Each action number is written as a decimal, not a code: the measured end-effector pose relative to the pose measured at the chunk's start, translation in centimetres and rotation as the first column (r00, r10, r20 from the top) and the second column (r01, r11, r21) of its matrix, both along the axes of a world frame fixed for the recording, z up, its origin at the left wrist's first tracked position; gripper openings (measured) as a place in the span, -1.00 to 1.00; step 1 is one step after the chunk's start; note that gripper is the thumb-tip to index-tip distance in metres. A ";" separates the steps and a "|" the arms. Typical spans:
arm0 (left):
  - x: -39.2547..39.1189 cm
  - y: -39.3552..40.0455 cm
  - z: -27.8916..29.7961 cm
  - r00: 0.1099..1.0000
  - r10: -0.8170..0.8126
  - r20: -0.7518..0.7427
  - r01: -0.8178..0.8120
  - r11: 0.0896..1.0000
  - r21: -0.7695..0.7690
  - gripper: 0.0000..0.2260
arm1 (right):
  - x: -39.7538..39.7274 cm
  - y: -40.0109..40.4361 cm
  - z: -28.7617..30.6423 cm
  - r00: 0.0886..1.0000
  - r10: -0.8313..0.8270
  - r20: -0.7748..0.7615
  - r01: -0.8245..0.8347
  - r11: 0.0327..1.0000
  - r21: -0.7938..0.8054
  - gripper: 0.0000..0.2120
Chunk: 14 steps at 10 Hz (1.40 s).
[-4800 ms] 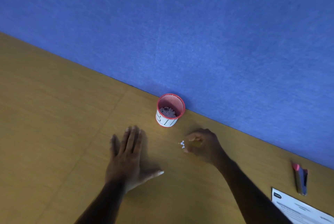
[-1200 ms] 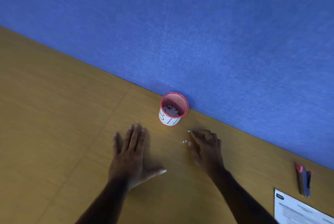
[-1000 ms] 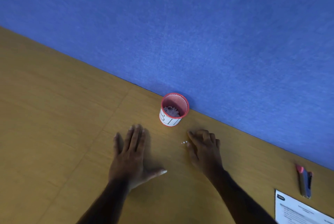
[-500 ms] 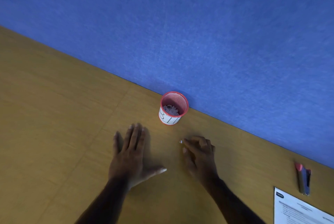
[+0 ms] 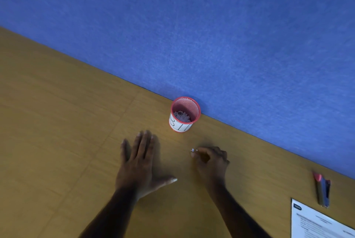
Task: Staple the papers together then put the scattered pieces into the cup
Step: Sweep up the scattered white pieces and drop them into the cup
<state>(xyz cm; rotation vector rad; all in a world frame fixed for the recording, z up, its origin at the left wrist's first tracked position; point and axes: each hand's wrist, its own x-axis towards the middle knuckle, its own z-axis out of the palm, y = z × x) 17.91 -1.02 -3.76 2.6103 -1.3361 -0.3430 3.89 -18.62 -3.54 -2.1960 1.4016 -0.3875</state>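
A red mesh cup (image 5: 184,114) with a white label stands on the wooden table against the blue wall, holding several small white pieces. Just below and right of it, my right hand (image 5: 211,161) has its fingers curled, and thumb and forefinger pinch tiny white pieces (image 5: 192,150) at the table surface. My left hand (image 5: 139,163) lies flat on the table to the left, fingers straight, thumb spread out. The printed papers (image 5: 318,222) lie at the lower right corner, partly cut off by the frame edge. A red and blue stapler (image 5: 322,189) lies just above them.
A blue fabric wall (image 5: 211,36) runs diagonally behind the table and bounds it at the back. Bare wooden table (image 5: 48,122) stretches to the left of my hands.
My right hand drew back from the cup's base toward me and curled its fingers, pinching the small white pieces. My left hand stayed flat in place.
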 end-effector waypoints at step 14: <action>0.0 -0.1 0.0 1.000 0.003 -0.001 -0.003 1.000 -0.013 0.24 | 4.5 -3.9 8.5 0.878 0.012 0.478 -0.117 0.974 0.191 -0.83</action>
